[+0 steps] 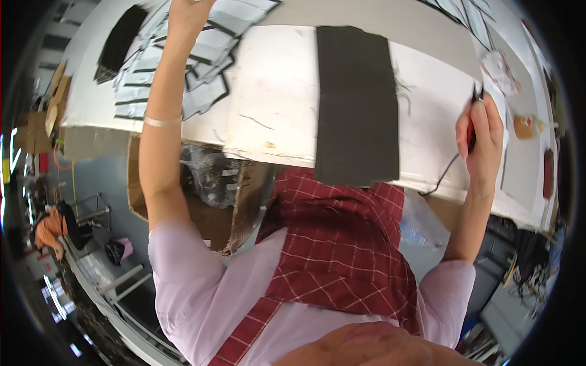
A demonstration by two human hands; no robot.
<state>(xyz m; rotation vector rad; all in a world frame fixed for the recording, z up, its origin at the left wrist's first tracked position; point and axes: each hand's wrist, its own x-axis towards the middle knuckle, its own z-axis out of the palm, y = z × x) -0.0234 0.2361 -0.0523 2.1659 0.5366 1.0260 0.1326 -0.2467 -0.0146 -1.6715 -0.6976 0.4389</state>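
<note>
My right hand is closed around small snips with a reddish handle and two dark pointed tips that stand apart. It is at the right part of the white table. My left arm stretches to the far left, and my left hand is cut off by the upper edge, so its fingers are hidden. Under and beside that arm lies a fanned spread of pale pieces with black strips. A flat dark grey rectangular sheet lies between my hands, its near end hanging over the table edge.
A pale board lies left of the dark sheet. Further left is a black stack. Crumpled white material and an amber container are at right. A thin black cord trails near my right hand. Below stands a cardboard box.
</note>
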